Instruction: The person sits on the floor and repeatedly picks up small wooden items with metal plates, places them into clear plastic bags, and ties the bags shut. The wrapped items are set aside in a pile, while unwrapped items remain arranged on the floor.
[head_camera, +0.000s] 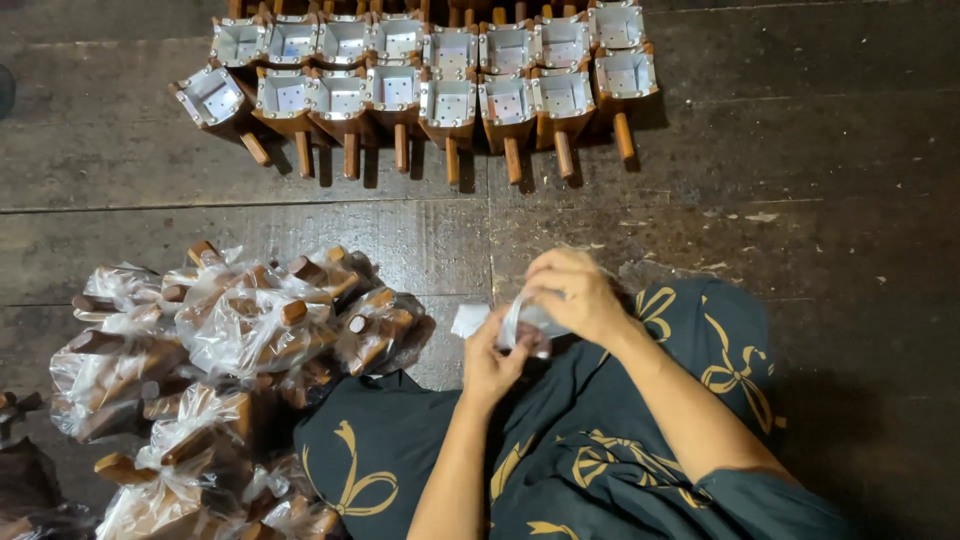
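Observation:
Both my hands meet over my lap near the middle of the view. My left hand (492, 362) and my right hand (572, 293) together grip a small item wrapped in a clear plastic bag (528, 322); the item itself is mostly hidden by my fingers. A small white scrap (468, 320) lies on the floor just left of my left hand. My legs are covered by dark cloth with gold bow prints (590, 440).
Two rows of brown wooden square cups with metal-lined insides and wooden handles (430, 85) stand on the dark plank floor (800, 180) ahead. A heap of the same pieces wrapped in clear plastic bags (220, 350) lies at my left.

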